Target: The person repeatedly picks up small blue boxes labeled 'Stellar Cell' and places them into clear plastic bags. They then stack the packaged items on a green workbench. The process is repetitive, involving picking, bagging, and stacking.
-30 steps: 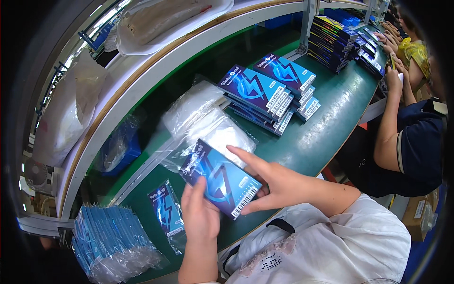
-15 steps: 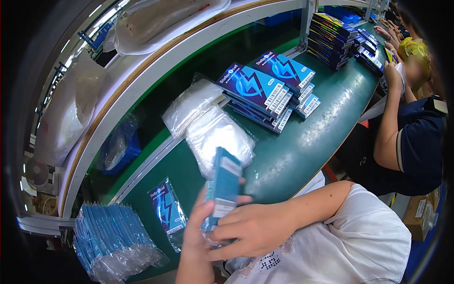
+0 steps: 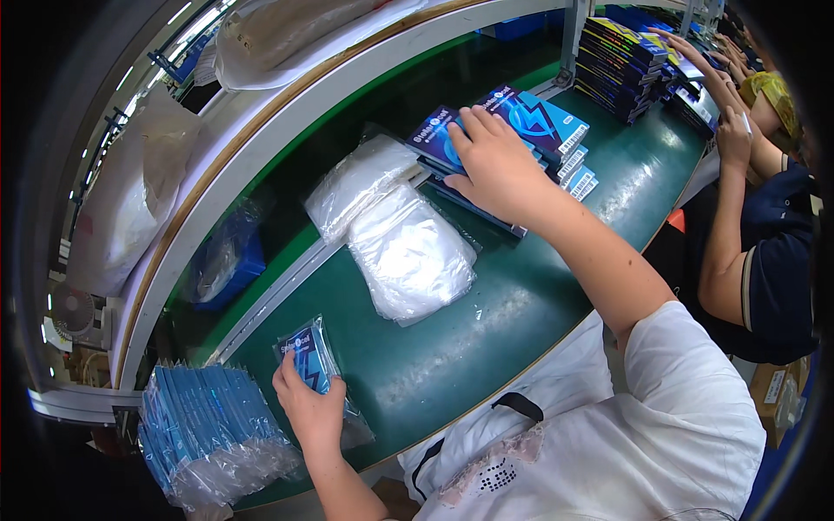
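My left hand [image 3: 309, 401] grips a flat blue box in a clear bag [image 3: 314, 352] on the green table, thumb on one side and fingers on the other. It appears to lie over another bagged box, mostly covered. Farther right, my right hand [image 3: 499, 169] rests on the nearer stack of flat blue boxes [image 3: 428, 137], fingers spread over the top one. A second blue stack [image 3: 556, 122] stands just behind it. Between my hands lies a pile of clear plastic bags [image 3: 413, 260]. At the left, several bagged blue boxes [image 3: 208, 417] stand in a tight row.
A shelf edge [image 3: 252, 139] curves above the table's far side. Beneath it sits a blue bin [image 3: 234, 269] with clear plastic. Tall stacks of dark boxes [image 3: 617, 69] stand at the far right. Beside them a co-worker's arm [image 3: 730, 208] reaches over the table.
Both hands were together on a blue box in front of me. My left hand has moved left and down to the table; my right has reached across to the blue stack.
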The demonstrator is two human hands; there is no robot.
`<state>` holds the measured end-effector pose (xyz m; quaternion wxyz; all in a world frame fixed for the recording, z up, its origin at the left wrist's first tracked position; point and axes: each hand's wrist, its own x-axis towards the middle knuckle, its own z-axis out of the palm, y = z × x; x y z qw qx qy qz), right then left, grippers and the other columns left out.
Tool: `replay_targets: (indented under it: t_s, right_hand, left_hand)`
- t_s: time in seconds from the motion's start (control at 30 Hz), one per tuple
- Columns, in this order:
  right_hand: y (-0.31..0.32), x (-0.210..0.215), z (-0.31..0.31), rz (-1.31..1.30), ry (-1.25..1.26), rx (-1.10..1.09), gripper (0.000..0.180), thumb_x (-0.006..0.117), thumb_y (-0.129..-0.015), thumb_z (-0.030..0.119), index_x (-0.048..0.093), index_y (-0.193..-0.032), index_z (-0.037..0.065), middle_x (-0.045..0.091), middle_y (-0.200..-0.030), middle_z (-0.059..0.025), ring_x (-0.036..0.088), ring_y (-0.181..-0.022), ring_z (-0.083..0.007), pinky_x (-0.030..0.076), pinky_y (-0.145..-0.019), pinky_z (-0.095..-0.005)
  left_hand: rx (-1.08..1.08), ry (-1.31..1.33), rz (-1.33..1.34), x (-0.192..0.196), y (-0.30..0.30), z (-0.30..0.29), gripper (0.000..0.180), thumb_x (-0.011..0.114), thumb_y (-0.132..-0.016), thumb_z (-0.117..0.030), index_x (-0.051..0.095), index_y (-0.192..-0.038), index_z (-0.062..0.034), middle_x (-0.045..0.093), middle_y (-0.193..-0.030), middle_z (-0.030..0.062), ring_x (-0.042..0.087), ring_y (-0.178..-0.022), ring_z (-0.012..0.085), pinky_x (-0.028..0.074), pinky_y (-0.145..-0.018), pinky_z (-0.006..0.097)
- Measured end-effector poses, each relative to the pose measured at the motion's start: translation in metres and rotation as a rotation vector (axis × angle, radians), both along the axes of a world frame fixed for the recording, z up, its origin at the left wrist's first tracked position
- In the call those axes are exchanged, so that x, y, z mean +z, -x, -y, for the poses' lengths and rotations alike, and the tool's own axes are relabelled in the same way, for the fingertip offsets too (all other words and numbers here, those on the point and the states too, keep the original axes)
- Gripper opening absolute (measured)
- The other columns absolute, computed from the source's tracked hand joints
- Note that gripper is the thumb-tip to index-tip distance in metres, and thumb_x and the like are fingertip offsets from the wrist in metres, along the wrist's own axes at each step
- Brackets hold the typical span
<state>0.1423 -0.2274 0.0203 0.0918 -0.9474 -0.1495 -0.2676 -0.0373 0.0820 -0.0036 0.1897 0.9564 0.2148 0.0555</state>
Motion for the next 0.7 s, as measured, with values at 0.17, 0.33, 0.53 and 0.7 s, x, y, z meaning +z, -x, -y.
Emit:
replay_targets:
  t_s: [0.17, 0.33, 0.53, 0.7]
  right_hand:
    - [0.025, 0.019, 0.0, -0.184, -0.091, 0.006, 0.055, 0.074, -0.075, 0.029, 0.057, -0.122, 0.004, 0.052, -0.121, -0.0253, 0.047, -0.119, -0.0378, 0.037, -0.101, -0.0431]
    - [0.052, 0.024, 0.004, -0.094, -0.487, 0.252, 0.059, 0.077, -0.07, 0.027, 0.056, -0.12, 0.005, 0.054, -0.097, -0.0169, 0.055, -0.098, -0.031, 0.044, -0.088, -0.0372]
    - [0.086, 0.012, 0.016, -1.026, -1.55, 0.439, 0.053, 0.059, -0.09, 0.043, 0.053, -0.12, 0.0, 0.058, -0.097, -0.0085, 0.058, -0.084, -0.0133, 0.048, -0.07, -0.0261]
    - [0.107, -0.028, 0.022, -1.535, -1.879, 0.706, 0.033, 0.055, -0.096, 0.028, 0.055, -0.112, -0.001, 0.064, -0.095, -0.006, 0.062, -0.079, -0.0091, 0.052, -0.07, -0.0246]
  left_hand:
    - [-0.056, -0.289, 0.143, 0.003, -0.011, 0.038, 0.08, 0.073, -0.074, -0.022, 0.033, -0.141, -0.0064, 0.025, -0.147, 0.0259, 0.026, -0.134, 0.0482, 0.023, -0.11, 0.053]
    - [-0.7, -0.252, 0.249, 0.022, -0.044, 0.09, 0.043, 0.066, -0.08, -0.011, 0.057, -0.122, -0.0063, 0.047, -0.132, 0.017, 0.038, -0.128, 0.0363, 0.028, -0.108, 0.047]
    - [-0.776, -0.116, 0.334, 0.017, -0.063, 0.095, 0.02, 0.06, -0.08, 0.002, 0.067, -0.098, -0.0027, 0.057, -0.092, 0.0119, 0.057, -0.087, 0.0278, 0.043, -0.083, 0.042]
    - [-0.714, 0.115, 0.428, 0.017, -0.059, 0.098, 0.017, 0.061, -0.083, 0.002, 0.065, -0.1, 0.0007, 0.057, -0.094, 0.0144, 0.059, -0.085, 0.0263, 0.048, -0.073, 0.032]
